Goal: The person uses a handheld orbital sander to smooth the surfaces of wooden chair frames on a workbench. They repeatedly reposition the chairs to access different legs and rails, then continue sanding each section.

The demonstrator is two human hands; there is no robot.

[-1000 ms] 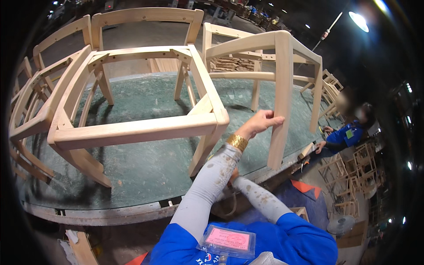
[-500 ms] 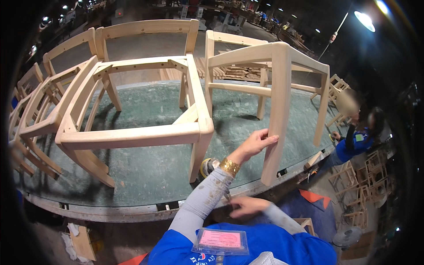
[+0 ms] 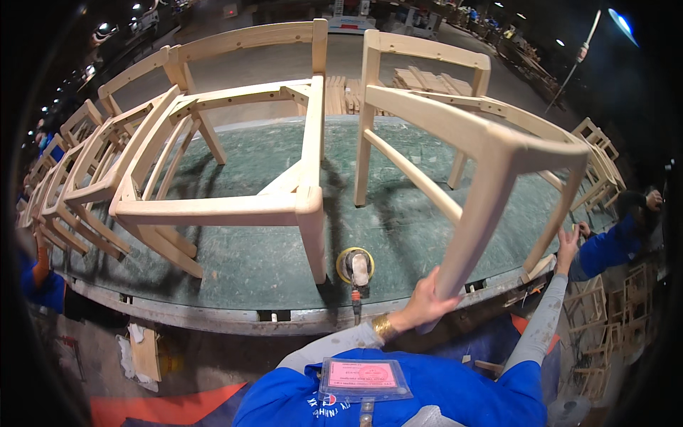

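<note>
An unfinished wooden chair frame (image 3: 491, 160) stands turned and tilted on the green-topped table, one front corner close to me. My left hand (image 3: 425, 304) is wrapped round the lower part of its near front leg. Out to the right, my right hand (image 3: 567, 250) reaches beside the other front leg, fingers stretched up and apart; whether they touch the wood I cannot tell. A small wood block (image 3: 542, 267) lies below that hand at the table edge. Left of my left hand sits a round sander (image 3: 355, 266) with a hose fitting toward me.
A second chair frame (image 3: 213, 212) stands on the table (image 3: 249, 285) to the left, with several more behind it. A co-worker's blue sleeve (image 3: 606, 249) is close to my right hand; another person (image 3: 44, 281) is at far left. Stacked wood strips (image 3: 427, 80) lie beyond the table.
The chair has swung round, and its near leg has come toward me with my left hand on it. My right hand has moved from my front out to the far right.
</note>
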